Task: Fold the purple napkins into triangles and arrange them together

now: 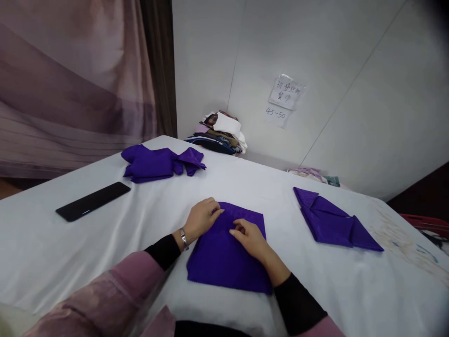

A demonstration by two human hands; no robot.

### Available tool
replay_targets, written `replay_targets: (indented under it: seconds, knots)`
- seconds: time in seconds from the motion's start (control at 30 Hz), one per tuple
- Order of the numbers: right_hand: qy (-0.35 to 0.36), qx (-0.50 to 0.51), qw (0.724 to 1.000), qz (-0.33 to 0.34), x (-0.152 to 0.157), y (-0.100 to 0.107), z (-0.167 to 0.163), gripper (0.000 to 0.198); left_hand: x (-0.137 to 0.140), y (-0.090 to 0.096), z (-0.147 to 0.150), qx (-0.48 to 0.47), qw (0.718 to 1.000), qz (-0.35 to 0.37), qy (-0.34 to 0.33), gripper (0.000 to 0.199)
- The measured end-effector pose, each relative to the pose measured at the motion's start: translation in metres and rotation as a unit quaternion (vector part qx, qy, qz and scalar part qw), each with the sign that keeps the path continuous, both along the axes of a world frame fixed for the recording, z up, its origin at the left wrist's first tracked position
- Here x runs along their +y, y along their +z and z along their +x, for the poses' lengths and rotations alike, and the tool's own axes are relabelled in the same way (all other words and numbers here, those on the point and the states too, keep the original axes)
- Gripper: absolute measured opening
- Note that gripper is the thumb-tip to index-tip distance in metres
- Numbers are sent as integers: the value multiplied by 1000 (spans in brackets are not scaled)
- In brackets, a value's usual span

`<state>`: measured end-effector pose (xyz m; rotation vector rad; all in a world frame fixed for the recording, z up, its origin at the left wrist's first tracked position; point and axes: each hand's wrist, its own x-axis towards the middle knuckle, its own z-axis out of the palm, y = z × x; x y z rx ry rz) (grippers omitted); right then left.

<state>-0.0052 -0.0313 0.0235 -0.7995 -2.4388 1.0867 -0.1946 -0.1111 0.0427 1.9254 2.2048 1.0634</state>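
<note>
A purple cloth lay toward the counter's near edge. Above it, the right hand curled its fingers, leaving a narrow gap; the left hand's bent fingers met its far left side, grip unclear. A black slab lay by the left edge, folded purple fabric toward the far right corner, and a purple bundle by the far left corner.

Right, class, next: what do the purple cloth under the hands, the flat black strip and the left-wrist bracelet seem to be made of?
Purple cloth: thin fabric, smooth and fairly matte, lying flat with soft edges; fibre unclear.
Black strip: glossy, rigid plastic or glass, judging by its straight edges and reflected light.
Bracelet: probably polished metal, from its silvery highlights.
</note>
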Motion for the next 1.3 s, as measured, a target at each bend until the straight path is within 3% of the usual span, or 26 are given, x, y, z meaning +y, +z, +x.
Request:
replay_targets:
  seconds: [0.1,0.2,0.3,0.47,0.57,0.83,0.97,1.03,1.17,1.3]
  knots:
    - [14,53,996,-64,-12,4,-5,36,-6,5,21,-117,992,25,-44,21]
    - [9,88,994,-69,-19,5,-8,30,-11,4,42,-258,962,-3,-94,20]
    - [-14,123,989,-78,-19,5,-10,20,-14,1,50,-300,942,-11,-150,20]
    - [-65,205,958,-191,4,14,0,21,-8,-4,35,-229,966,49,-108,18]
    - [-148,256,926,-235,25,28,19,24,-5,-10,23,-160,984,14,-79,16]
    - [-297,302,882,-205,59,55,109,33,-6,-25,21,36,984,-110,-135,26]
    - [-370,281,868,-178,61,52,148,37,-4,-27,26,42,984,-106,-139,9]
    - [-395,254,866,-169,60,49,160,38,-3,-26,26,34,983,-104,-146,12]
    - [-418,205,872,-154,58,46,171,41,2,-12,14,4,984,-74,-162,19]
    - [-396,190,881,-177,52,54,177,41,-7,26,-11,-46,989,-25,-139,27]
